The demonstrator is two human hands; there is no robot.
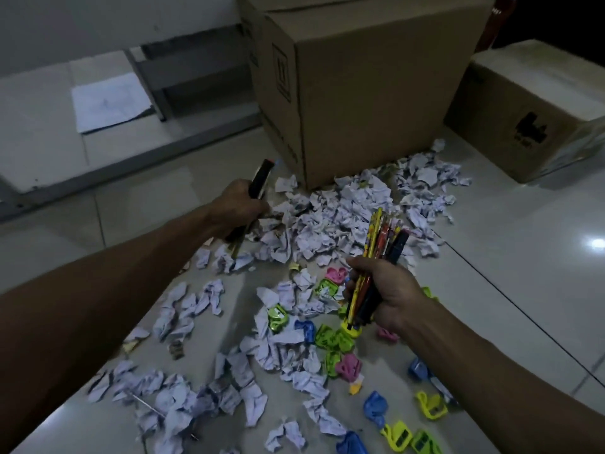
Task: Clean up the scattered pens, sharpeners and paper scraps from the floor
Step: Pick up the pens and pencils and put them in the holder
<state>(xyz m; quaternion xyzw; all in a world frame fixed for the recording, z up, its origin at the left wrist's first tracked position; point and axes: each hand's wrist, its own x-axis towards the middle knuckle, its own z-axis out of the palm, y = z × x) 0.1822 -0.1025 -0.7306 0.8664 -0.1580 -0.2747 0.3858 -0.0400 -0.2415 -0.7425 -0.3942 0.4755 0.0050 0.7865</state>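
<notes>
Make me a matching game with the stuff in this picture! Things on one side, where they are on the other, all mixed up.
Things:
1. Bundle of pens
2. Big cardboard box
3. Flat white paper sheet
4. Dark pen

Places:
A. Lying on the floor, far left
B. Held in the left hand
C. Held in the right hand
D. Standing behind the crumpled paper scraps

Pairs: 1-C, 2-D, 3-A, 4-B

Dim light here, and the pale glossy tiled floor (510,244) throws back one bright glare spot at the right edge. A tall brown cardboard box (370,93) stands at centre back, a lower cardboard box (537,106) just beside it on the right. Off to the left, a white sheet of paper (109,101) lies flat beside a grey metal frame (154,83), under a plain pale wall (98,18).
</notes>
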